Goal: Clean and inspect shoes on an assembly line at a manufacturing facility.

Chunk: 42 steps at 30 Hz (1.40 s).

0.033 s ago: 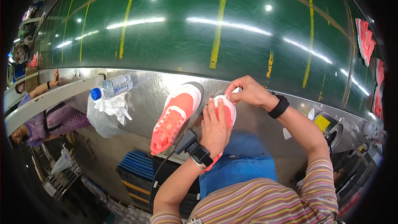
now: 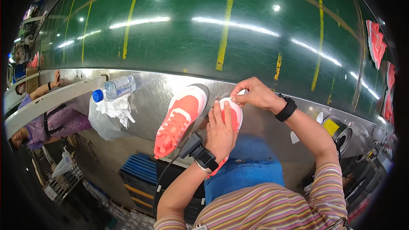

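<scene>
A coral sneaker with a white toe lies under my left hand, toe pointing away from me. The fingers of that hand stretch over its upper and hold it; much of the shoe is hidden. At the toe's edge my right hand pinches a small white piece between thumb and fingertips. Whether that piece is cloth or paper I cannot tell. Just left stands a matching sneaker, laced and upright on the metal ledge, with no hand on it.
Beyond the ledge runs a green conveyor belt with yellow stripes. A blue-capped bottle and crumpled white cloth lie at left, near a person's arm. At right is a round metal tin. More coral shoes sit along the belt.
</scene>
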Motion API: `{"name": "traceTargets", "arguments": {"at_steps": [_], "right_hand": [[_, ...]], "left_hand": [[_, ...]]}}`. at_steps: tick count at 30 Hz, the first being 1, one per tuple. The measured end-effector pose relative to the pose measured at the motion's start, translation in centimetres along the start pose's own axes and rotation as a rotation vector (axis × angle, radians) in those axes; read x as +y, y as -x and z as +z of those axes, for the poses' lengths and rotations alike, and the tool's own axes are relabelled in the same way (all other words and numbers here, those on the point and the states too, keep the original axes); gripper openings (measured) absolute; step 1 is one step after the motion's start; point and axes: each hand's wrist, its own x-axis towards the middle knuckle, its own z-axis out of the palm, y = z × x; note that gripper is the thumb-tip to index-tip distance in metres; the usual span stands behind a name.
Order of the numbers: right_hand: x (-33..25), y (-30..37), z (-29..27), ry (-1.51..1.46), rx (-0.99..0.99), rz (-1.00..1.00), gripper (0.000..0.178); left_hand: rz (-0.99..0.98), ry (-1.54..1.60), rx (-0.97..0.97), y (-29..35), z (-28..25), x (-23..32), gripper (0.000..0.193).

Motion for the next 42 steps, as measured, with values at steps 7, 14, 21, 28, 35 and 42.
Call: {"name": "traceTargets", "arguments": {"at_steps": [7, 14, 21, 28, 35, 42], "right_hand": [[0.1, -0.7, 0.0, 0.055, -0.017, 0.008, 0.011], [0.0, -1.2, -0.2, 0.065, -0.051, 0.016, 0.01], [0.4, -1.7, -1.1, 0.043, -0.142, -0.011, 0.012], [-0.5, -2.1, -0.6, 0.437, -0.11, -0.288, 0.014], [0.0, -2.2, -1.3, 0.466, -0.205, -0.316, 0.014], [-0.5, -2.1, -0.2, 0.506, -0.124, -0.29, 0.011]], "left_hand": [[-0.011, 0.005, -0.002, -0.2, 0.0, -0.2, 0.085], [-0.018, 0.004, -0.017, -0.3, 0.0, -0.3, 0.086], [-0.021, 0.014, -0.026, -0.3, 0.3, -0.6, 0.087], [-0.036, 0.018, -0.021, -0.4, 0.1, -0.4, 0.086], [-0.051, 0.0, -0.044, -0.3, 0.3, -0.5, 0.087], [-0.056, -0.017, -0.043, -0.5, 0.4, -0.5, 0.088]]}}
